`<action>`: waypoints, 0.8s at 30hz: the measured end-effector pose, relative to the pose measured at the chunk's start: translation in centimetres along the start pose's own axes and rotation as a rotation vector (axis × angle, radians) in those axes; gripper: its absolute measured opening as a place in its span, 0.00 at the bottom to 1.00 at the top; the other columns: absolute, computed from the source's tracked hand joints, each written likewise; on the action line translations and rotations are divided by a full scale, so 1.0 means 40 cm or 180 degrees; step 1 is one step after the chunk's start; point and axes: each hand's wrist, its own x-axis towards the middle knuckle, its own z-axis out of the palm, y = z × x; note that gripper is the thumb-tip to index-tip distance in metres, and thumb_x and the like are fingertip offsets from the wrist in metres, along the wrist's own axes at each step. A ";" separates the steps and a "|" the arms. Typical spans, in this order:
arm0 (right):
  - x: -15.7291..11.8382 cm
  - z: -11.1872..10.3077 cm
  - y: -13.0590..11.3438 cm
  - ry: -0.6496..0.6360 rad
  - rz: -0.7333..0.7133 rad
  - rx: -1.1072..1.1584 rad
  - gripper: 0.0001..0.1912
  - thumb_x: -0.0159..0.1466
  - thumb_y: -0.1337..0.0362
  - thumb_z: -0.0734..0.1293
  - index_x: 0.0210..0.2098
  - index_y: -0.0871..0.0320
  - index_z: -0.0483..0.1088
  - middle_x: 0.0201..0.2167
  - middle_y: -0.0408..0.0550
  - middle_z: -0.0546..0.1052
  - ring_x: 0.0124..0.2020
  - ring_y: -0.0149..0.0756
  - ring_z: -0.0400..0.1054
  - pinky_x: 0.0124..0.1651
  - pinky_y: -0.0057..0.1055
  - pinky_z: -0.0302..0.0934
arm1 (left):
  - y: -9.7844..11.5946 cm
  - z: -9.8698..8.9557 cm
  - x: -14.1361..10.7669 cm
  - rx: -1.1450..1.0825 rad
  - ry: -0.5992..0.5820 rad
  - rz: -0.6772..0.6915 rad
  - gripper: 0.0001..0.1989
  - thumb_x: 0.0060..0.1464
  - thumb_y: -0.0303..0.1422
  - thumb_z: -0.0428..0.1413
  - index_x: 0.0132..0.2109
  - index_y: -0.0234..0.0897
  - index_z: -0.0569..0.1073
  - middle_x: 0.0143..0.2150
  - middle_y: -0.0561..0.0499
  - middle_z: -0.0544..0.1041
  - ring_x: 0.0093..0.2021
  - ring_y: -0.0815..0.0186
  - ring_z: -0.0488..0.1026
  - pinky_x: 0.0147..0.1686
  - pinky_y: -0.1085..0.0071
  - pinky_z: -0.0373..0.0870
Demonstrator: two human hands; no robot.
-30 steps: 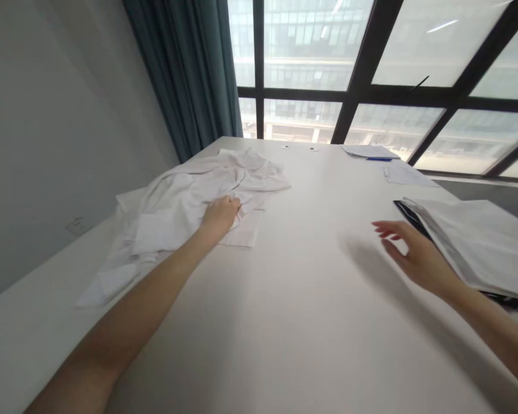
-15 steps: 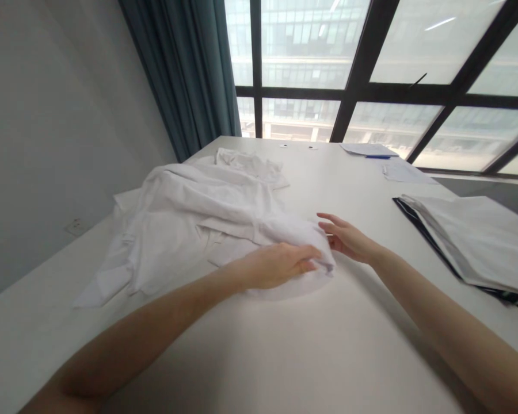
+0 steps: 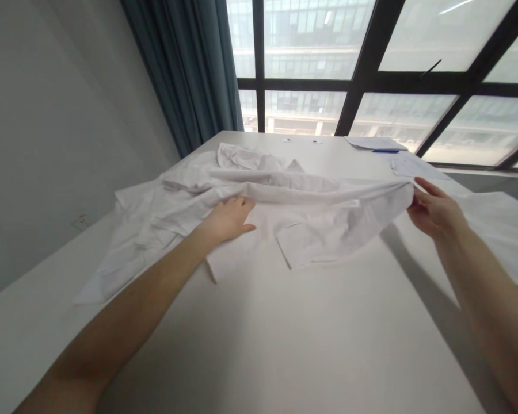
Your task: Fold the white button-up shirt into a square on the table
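Observation:
A crumpled white garment (image 3: 190, 184) lies over the left and middle of the white table (image 3: 311, 339). My right hand (image 3: 435, 210) pinches the garment's right end and holds it lifted off the table, so the cloth stretches across the middle. My left hand (image 3: 233, 218) rests on the garment near its centre, palm down, with the thumb apart from the fingers; its fingertips lie on the cloth. A loose flap of the fabric hangs below the stretched part, between the two hands.
Folded white cloth (image 3: 501, 230) lies at the right edge. Papers (image 3: 375, 143) with a blue pen (image 3: 385, 150) are at the far right of the table. Behind stand a window (image 3: 306, 109) and a blue curtain (image 3: 194, 69); a grey wall is on the left.
My right hand has taken hold of the garment's end and moved right, pulling the cloth out. My left hand has moved left and away from me along the garment.

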 end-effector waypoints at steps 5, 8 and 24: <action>-0.001 -0.018 0.008 0.0351 0.0299 -0.0221 0.12 0.53 0.74 0.61 0.35 0.54 0.64 0.40 0.54 0.73 0.42 0.38 0.71 0.47 0.39 0.64 | 0.033 0.014 0.001 0.0062 -0.0218 0.0163 0.11 0.66 0.34 0.50 0.48 0.33 0.72 0.49 0.39 0.73 0.50 0.53 0.73 0.45 0.62 0.70; -0.038 0.023 -0.009 0.0189 -0.0049 -0.0602 0.12 0.55 0.70 0.63 0.38 0.55 0.68 0.48 0.54 0.74 0.46 0.38 0.69 0.52 0.38 0.61 | 0.057 0.013 0.001 0.0031 -0.0132 0.0250 0.12 0.67 0.36 0.47 0.46 0.34 0.72 0.47 0.40 0.74 0.48 0.56 0.73 0.45 0.63 0.70; -0.111 0.058 -0.015 -0.1935 -0.0859 -0.3489 0.07 0.49 0.72 0.70 0.27 0.54 0.73 0.25 0.45 0.74 0.28 0.38 0.67 0.35 0.34 0.59 | 0.167 -0.015 -0.032 -0.1019 0.0304 0.0194 0.09 0.68 0.30 0.43 0.48 0.35 0.67 0.39 0.44 0.75 0.42 0.58 0.75 0.41 0.65 0.70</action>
